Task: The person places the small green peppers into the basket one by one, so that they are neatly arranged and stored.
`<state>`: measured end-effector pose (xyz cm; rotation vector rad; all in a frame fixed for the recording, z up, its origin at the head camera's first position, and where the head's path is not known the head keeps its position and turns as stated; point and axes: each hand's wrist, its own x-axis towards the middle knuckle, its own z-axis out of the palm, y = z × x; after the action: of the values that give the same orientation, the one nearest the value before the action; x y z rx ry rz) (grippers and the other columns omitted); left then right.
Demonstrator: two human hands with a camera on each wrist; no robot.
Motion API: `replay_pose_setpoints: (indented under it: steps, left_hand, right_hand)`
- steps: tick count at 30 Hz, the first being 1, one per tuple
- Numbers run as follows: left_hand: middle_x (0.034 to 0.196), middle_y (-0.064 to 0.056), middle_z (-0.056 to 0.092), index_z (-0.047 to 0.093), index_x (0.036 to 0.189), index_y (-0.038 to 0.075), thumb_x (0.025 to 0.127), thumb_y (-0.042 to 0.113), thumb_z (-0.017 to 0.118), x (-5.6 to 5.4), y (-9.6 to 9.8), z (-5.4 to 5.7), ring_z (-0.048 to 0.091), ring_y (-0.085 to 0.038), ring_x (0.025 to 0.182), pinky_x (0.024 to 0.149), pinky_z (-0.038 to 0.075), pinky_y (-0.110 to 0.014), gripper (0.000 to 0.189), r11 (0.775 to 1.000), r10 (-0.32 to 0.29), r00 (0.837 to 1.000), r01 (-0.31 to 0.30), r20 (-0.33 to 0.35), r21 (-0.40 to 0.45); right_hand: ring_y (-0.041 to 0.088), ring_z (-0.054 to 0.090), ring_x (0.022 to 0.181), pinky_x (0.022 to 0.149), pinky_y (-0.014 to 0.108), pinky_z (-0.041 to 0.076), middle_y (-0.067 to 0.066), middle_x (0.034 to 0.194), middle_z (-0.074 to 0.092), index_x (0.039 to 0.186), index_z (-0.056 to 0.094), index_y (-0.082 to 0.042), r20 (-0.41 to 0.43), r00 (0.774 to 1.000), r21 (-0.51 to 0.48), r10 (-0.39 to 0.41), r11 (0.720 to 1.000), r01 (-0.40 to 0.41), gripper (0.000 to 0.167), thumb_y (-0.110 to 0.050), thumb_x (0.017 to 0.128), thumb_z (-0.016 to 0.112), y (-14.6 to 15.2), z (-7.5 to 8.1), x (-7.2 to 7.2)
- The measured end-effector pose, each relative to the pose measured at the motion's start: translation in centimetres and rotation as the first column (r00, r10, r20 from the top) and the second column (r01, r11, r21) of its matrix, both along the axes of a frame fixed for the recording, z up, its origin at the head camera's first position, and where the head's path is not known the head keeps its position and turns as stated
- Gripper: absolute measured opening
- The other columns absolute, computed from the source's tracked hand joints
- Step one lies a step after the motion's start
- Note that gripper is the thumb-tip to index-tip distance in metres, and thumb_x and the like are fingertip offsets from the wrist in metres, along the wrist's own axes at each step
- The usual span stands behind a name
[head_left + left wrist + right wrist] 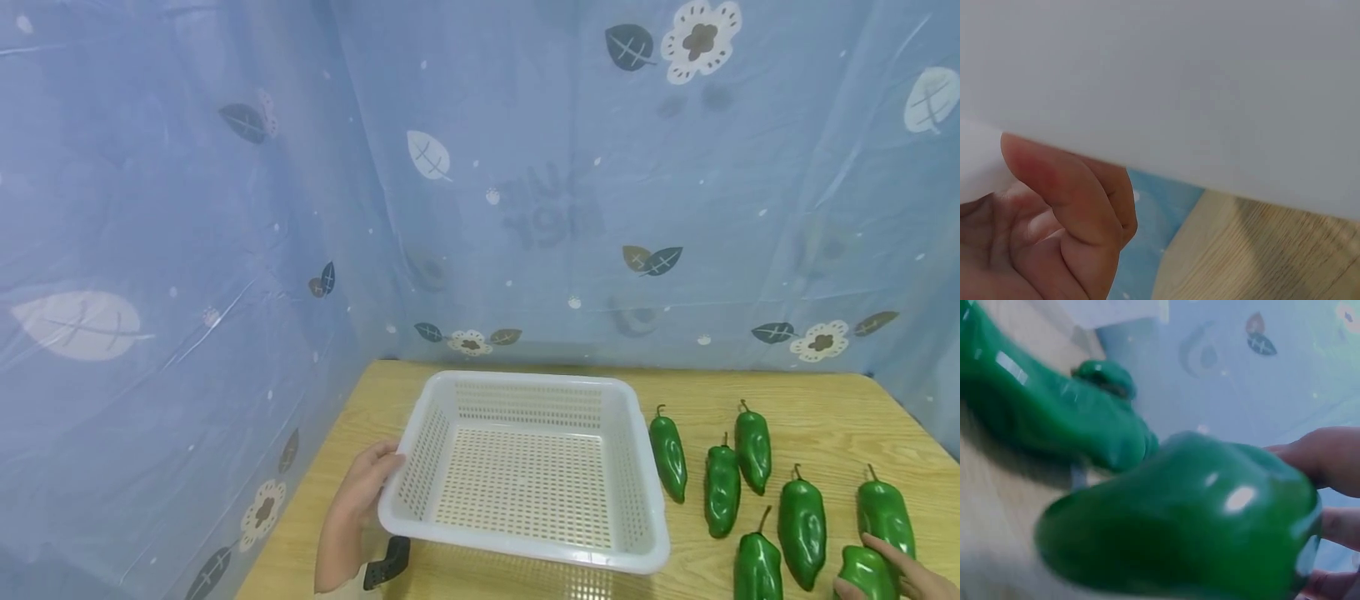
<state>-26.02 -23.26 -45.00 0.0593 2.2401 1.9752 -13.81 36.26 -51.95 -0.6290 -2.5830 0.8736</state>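
Note:
A white plastic basket [652, 500] with lattice walls stands before me, its inside bare. My left hand [363, 479] grips its left rim; in the left wrist view the curled fingers [1072, 187] are partly hidden behind the white wall [1166, 94]. At the lower right, my right hand [915, 575] holds a glossy green pepper [866, 573] between thumb and fingers. This pepper [1191, 519] fills much of the right wrist view, with fingertips [1329, 456] along its far side. Another green pepper [885, 508] lies just beyond that hand.
Several more long green peppers with stems, such as one pepper [802, 529] beside the hand and another [667, 458] close to the basket's right side, lie on the wooden table [832, 408]. A blue patterned curtain [525, 208] borders the table at back and left.

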Motion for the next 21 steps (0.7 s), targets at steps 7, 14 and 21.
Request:
replay_pose_setpoints:
  steps: [7,14,21]
  left_hand:
    - [0.116,-0.029,0.059,0.040,0.133,-0.008,0.097,0.016,0.044,0.1,0.2,0.3,0.065,-0.037,0.098,0.080,0.058,-0.044,0.043,1.000,0.025,1.000,-0.025,0.014,0.004]
    - [0.115,-0.027,0.059,0.043,0.131,-0.007,0.097,0.015,0.045,0.0,0.3,0.4,0.065,-0.036,0.098,0.080,0.058,-0.043,0.041,0.999,0.049,0.999,-0.049,0.018,0.010]
    - [0.115,-0.030,0.059,0.042,0.131,-0.009,0.097,0.014,0.043,-0.1,0.1,0.0,0.065,-0.038,0.098,0.080,0.058,-0.044,0.041,1.000,0.024,1.000,-0.024,0.008,0.015]
  right_hand:
    - [0.065,0.037,0.107,0.077,0.071,0.040,0.048,0.130,0.030,0.143,0.014,0.016,0.195,0.935,-0.134,0.296,0.952,-0.274,0.086,-0.040,0.093,0.056,-2.4,4.8,-1.1]
    - [0.066,0.028,0.114,0.077,0.062,0.050,0.042,0.146,0.009,0.151,0.008,0.000,0.214,0.911,-0.230,0.353,0.924,-0.304,0.086,-0.050,0.094,0.050,-6.0,8.5,-2.5]
    - [0.057,0.036,0.116,0.073,0.061,0.047,0.037,0.146,0.020,0.151,0.022,-0.010,0.095,0.918,-0.193,0.386,0.912,-0.363,0.079,-0.047,0.090,0.058,-9.6,10.2,-3.9]
